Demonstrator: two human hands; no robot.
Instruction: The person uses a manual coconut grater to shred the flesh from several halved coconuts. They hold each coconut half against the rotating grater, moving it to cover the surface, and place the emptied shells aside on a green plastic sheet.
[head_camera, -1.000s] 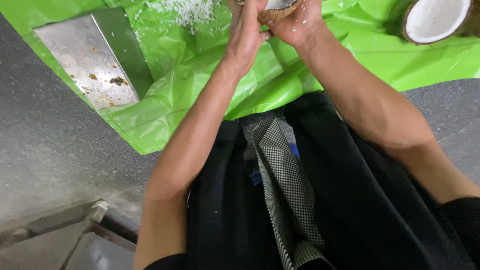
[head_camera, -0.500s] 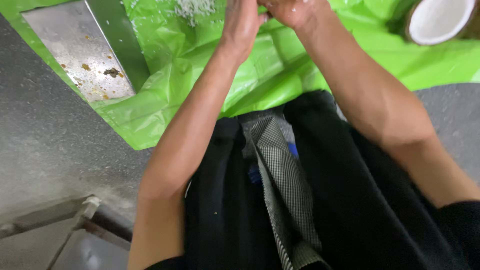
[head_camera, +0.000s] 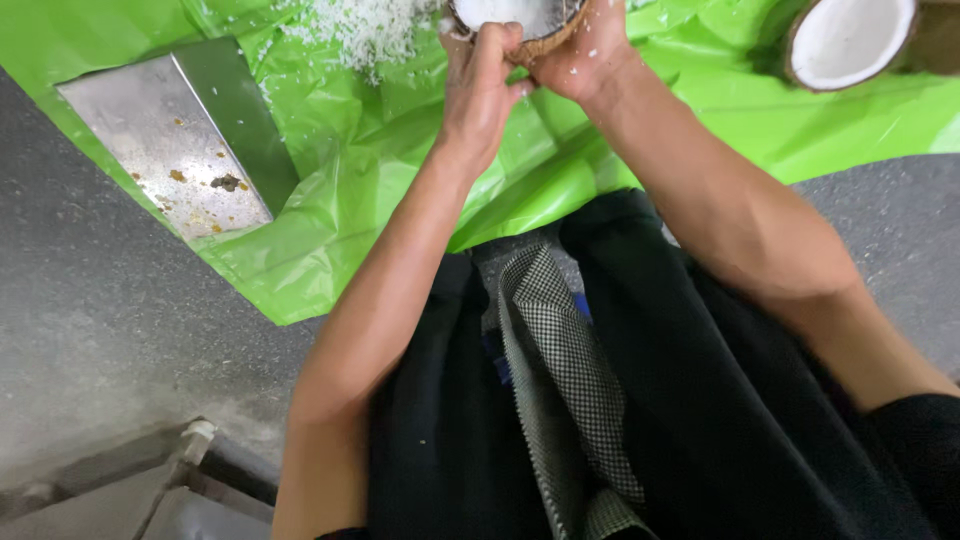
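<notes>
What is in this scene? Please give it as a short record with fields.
left hand: grips the near rim of the coconut half
right hand: holds the same shell from the other side
grated coconut: white pile on the green plastic sheet
second coconut half: open side up, top right, apart from the hands
metal blade: flat on the sheet, left
clothing: black, with a checked cloth

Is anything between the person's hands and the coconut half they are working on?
Nothing visible. The left hand and right hand both grip the coconut half directly, above the green sheet with grated coconut on it.
</notes>
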